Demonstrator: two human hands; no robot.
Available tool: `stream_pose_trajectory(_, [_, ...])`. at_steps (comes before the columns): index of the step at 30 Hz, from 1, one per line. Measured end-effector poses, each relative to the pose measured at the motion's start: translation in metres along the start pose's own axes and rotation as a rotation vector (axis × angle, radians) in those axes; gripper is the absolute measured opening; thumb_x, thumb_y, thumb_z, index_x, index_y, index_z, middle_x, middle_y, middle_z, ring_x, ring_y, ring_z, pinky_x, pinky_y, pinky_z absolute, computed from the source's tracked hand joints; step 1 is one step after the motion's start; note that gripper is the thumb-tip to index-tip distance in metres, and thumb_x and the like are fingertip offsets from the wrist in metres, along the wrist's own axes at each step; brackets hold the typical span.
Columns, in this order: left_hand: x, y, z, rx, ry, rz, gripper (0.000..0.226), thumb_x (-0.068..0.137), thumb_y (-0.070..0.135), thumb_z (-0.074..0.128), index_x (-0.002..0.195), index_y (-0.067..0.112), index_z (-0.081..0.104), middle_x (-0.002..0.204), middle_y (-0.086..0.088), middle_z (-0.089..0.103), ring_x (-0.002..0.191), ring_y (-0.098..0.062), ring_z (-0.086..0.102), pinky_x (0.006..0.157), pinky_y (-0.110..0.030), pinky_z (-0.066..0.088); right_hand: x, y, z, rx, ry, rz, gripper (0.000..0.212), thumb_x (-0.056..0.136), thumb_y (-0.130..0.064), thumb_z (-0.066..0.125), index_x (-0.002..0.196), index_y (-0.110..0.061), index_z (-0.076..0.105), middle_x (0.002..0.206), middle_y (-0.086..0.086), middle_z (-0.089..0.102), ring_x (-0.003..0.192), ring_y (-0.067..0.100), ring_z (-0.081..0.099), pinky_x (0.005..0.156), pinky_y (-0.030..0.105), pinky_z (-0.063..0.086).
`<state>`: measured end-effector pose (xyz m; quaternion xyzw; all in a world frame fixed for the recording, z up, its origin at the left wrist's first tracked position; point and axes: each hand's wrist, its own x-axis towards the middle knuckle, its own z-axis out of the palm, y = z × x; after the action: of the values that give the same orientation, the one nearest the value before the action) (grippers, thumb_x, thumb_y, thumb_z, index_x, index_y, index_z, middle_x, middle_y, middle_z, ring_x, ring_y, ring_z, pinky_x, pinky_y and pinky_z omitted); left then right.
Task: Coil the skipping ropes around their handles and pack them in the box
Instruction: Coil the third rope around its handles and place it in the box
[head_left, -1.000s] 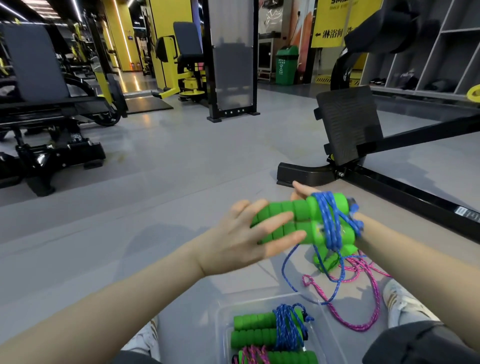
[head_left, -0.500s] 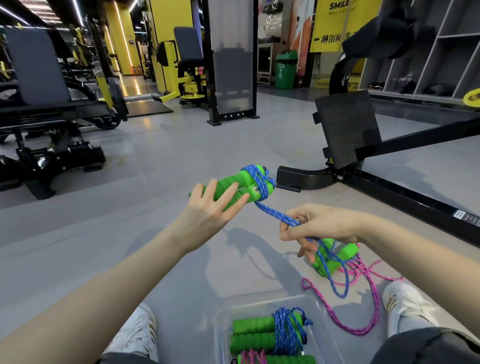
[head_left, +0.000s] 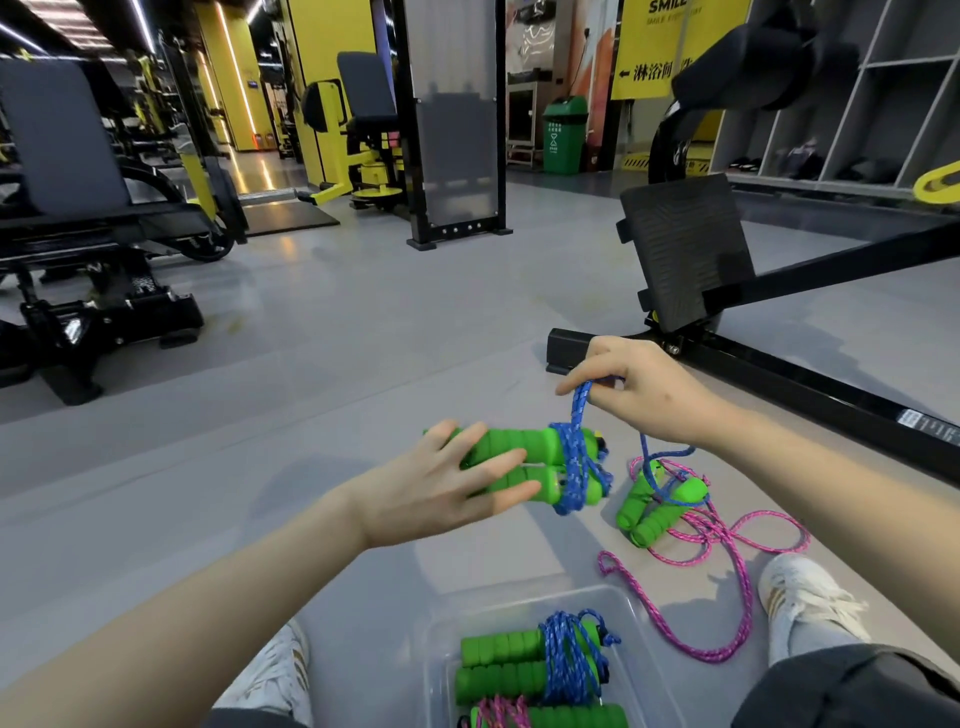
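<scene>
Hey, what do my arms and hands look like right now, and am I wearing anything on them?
The left forearm and right forearm are bare, with no sleeves in view. The left hand and right hand have no gloves, and no ring, watch or bracelet shows on the fingers or wrists.

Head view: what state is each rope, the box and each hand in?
Blue rope: partly coiled round its handles, tail loose.
Pink rope: uncoiled on the floor.
Box: open, coiled ropes inside.
Left hand: holds the blue rope's handles.
Right hand: pinches the blue rope.
</scene>
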<state>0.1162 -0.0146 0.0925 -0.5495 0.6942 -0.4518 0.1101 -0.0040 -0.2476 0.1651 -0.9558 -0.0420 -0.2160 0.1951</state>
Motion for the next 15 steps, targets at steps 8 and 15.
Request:
stream_pose_trajectory(8, [0.031,-0.001,-0.023,-0.100,0.220,-0.061,0.034,0.101,0.013,0.037,0.134,0.021,0.041,0.128,-0.012,0.040,0.103,-0.037,0.048,0.080,-0.041,0.040,-0.015,0.011,0.012,0.209,-0.085,0.106,0.022,0.097,-0.019,0.049,0.116,-0.024,0.058,0.071,-0.016,0.063,0.068,-0.010,0.055,0.065,0.006,0.037])
stream_pose_trajectory(15, [0.023,-0.014,-0.014,-0.056,0.189,-0.154,0.044,0.096,0.009,0.046,0.138,0.021,0.038,0.131,-0.015,0.038,0.101,-0.040,0.049,0.076,-0.046,0.047,-0.028,-0.012,0.026,0.375,-0.364,0.257,0.028,0.095,-0.006,0.045,0.073,-0.010,0.063,0.077,0.004,0.066,0.074,-0.005,0.065,0.076,0.017,0.048])
